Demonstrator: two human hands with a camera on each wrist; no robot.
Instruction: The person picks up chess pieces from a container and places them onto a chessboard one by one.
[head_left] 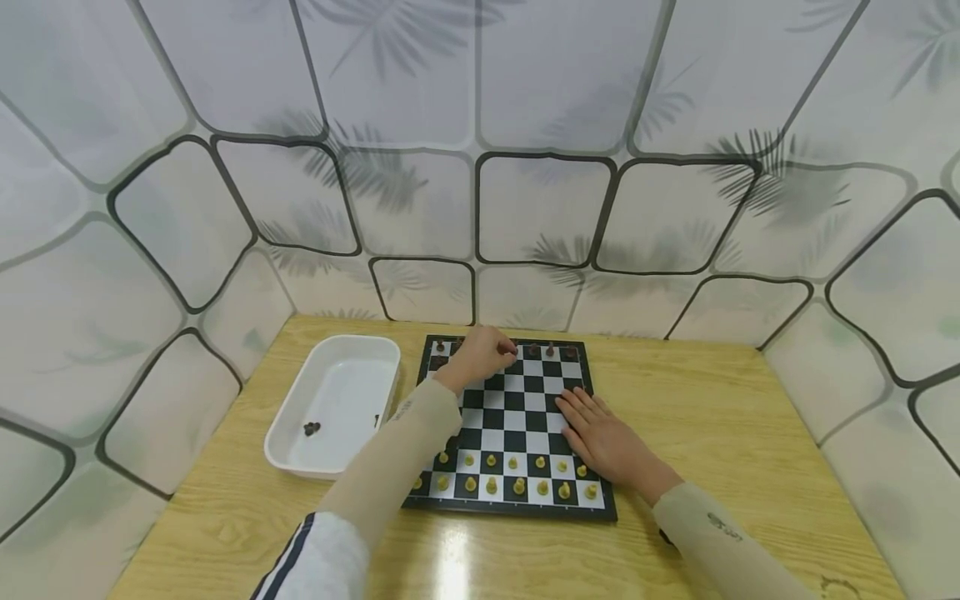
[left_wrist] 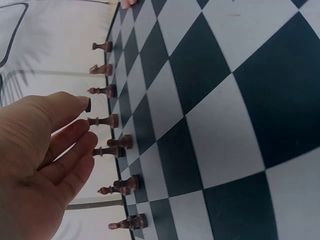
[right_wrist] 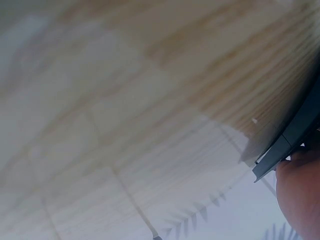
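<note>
My left hand (head_left: 482,357) is over the far side of a black-and-white chessboard (head_left: 513,508). Its thumb and fingertips pinch a small dark chess piece (left_wrist: 88,105), mostly hidden by the fingers. Along the far edge stand brown chess pieces, among them a rook (left_wrist: 102,46), a knight (left_wrist: 101,69) and a bishop (left_wrist: 102,91). A brown pawn (left_wrist: 120,141) stands in front of that row. With fingers extended, my right hand (head_left: 603,433) rests on the board's right edge. Yellow chess pieces (head_left: 519,485) fill two rows on the near side.
Left of the board, a white tray (head_left: 282,454) holds a few dark pieces (head_left: 311,428). Both stand on a wooden table (head_left: 697,400). Patterned curtain-like walls (head_left: 540,200) close in the back and sides.
</note>
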